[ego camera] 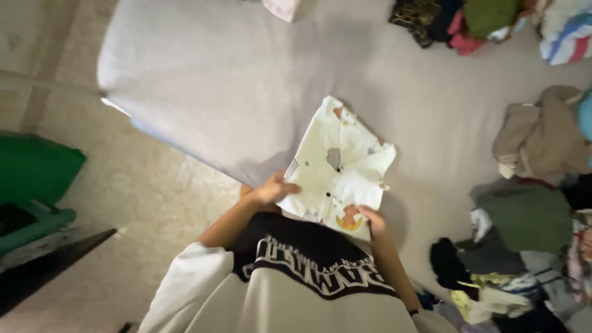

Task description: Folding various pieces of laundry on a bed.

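pale grey bedding is covering the bed (203, 92), which is filling most of the head view, with a tiled floor (142, 185) and a green bin (34, 179) showing off to the left. lying near the front edge of the bed is a small cream shirt (342, 163) printed with little animal figures, already folded into a rough square and sitting a bit skewed to the edge. the left hand (271, 189) is resting on the shirt's near left corner, fingers curled loosely over the cloth, pressing more than gripping. the right hand (374, 222) is pinching the near bottom edge beside an orange print, fingers closing on the fabric.

loose clothes are lying well apart from the shirt: a beige heap (542, 135) and a green garment (530, 219) to the right, a dark and mixed pile (487, 277) at the lower right, and more coloured clothes (468, 21) along the top edge.

judging from this, folding well is calling for keeping the left hand flat as an anchor while the right is drawing its edge taut, lining the edges up before pressing, and smoothing outward so no crease is getting trapped. the soft bedding is likely giving way underneath, so light, even pressure is seeming wiser than a hard push.
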